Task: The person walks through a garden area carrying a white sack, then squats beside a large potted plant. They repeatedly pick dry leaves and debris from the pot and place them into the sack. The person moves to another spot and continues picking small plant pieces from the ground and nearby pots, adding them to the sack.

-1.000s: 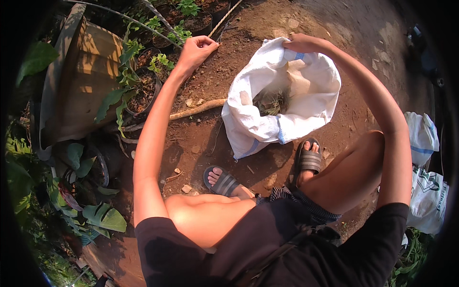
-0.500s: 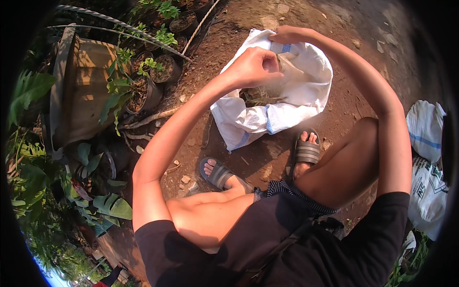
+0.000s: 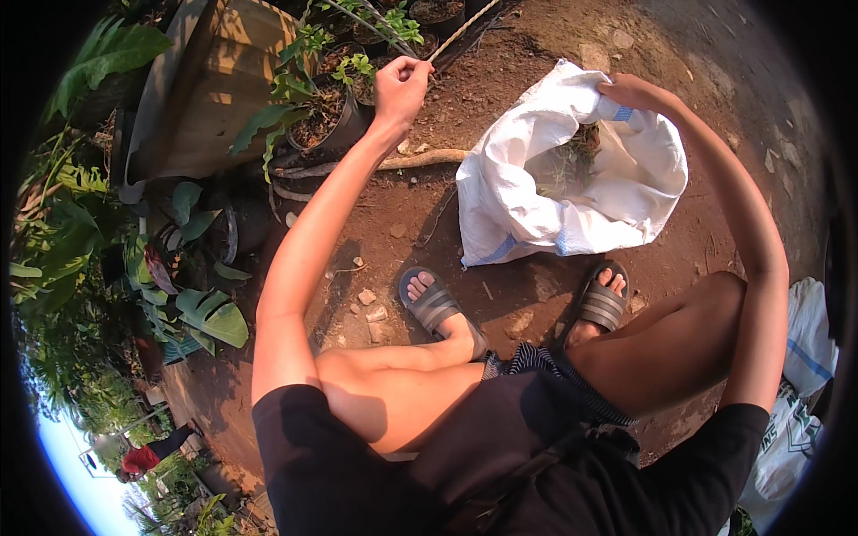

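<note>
A white woven sack (image 3: pixel 523 219) with blue stripes stands on the soil ahead of my feet, its mouth wide and its rim partly rolled down. Dry grass and plant scraps (image 3: pixel 572 161) show inside. My right hand (image 3: pixel 631 91) grips the far rim of the sack. My left hand (image 3: pixel 400 94) is up to the left of the sack, fingers curled closed, beside the potted plants. A twisted rope (image 3: pixel 465 32) runs to its fingertips; whether the fingers hold the rope or something else is hidden.
Potted plants (image 3: pixel 332 121) and a big worn planter (image 3: pixel 214 98) line the left. A root (image 3: pixel 420 161) crosses the soil toward the sack. Stones lie near my left sandal (image 3: pixel 434 305). More white sacks (image 3: pixel 809 335) are at the right. A distant person in red (image 3: pixel 141 459) shows lower left.
My left hand has moved from above the sack's mouth out to the left, near the rope. My right hand stays on the rim. The view has shifted, with the sack now farther right.
</note>
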The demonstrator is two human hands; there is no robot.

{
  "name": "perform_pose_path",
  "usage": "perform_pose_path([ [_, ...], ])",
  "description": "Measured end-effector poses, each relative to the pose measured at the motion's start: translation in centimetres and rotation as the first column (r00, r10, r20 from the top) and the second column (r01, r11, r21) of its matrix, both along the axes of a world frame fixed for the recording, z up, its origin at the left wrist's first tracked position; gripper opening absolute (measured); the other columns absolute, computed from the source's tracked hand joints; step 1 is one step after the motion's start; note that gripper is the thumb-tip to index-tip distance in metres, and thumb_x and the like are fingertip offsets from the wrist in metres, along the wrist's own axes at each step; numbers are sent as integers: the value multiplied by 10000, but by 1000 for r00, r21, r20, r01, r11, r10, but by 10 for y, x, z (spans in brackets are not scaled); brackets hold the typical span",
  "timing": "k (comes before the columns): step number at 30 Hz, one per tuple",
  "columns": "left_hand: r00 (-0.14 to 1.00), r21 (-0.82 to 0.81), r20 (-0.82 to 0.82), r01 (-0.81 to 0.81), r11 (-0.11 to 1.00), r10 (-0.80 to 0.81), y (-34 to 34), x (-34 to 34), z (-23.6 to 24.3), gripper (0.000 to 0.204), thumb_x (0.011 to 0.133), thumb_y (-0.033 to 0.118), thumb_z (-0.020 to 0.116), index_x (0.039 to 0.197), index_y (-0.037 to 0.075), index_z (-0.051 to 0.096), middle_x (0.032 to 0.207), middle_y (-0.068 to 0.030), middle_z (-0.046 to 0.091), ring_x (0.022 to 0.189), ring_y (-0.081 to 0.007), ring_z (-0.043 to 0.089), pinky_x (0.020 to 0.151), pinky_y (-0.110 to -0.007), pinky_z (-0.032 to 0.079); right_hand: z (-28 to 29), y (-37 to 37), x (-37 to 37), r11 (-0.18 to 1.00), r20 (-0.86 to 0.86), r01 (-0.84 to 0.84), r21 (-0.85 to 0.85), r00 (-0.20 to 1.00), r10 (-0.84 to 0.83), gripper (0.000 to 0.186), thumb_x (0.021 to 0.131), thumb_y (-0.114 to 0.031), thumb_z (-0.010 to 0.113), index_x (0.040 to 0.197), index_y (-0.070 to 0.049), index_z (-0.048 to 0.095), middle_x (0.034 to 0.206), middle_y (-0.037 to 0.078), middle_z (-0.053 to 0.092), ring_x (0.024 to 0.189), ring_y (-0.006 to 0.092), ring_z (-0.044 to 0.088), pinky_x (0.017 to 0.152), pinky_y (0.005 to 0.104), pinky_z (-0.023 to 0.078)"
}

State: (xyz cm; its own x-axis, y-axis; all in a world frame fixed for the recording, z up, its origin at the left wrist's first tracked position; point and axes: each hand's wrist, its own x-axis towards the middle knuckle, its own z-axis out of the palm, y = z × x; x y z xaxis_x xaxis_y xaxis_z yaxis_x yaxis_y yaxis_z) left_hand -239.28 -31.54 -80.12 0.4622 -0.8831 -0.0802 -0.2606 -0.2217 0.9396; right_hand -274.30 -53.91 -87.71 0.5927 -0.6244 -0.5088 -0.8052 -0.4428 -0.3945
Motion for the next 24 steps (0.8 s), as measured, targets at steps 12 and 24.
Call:
perform_pose_path([
  [12, 853, 239, 503, 18, 971, -139, 72, 103, -117, 199, 832, 128, 754, 998, 48, 683, 893, -57, 718, 775, -145, 657, 712, -333, 522, -14, -2, -4, 999, -47, 32, 3, 998, -31, 534, 954, -400, 489, 970, 104, 665, 805, 219, 683, 727, 307, 646, 724, 466, 496],
  [24, 793, 445, 507, 96, 890, -339, 30, 107, -142, 240, 773, 108, 739, 994, 79, 651, 888, -50, 718, 848, -233, 705, 747, -398, 543, 7, 11, -1, 999, -88, 31, 16, 996, -29, 590, 983, -438, 453, 1004, 113, 660, 848, 241, 687, 770, 337, 650, 760, 482, 492],
])
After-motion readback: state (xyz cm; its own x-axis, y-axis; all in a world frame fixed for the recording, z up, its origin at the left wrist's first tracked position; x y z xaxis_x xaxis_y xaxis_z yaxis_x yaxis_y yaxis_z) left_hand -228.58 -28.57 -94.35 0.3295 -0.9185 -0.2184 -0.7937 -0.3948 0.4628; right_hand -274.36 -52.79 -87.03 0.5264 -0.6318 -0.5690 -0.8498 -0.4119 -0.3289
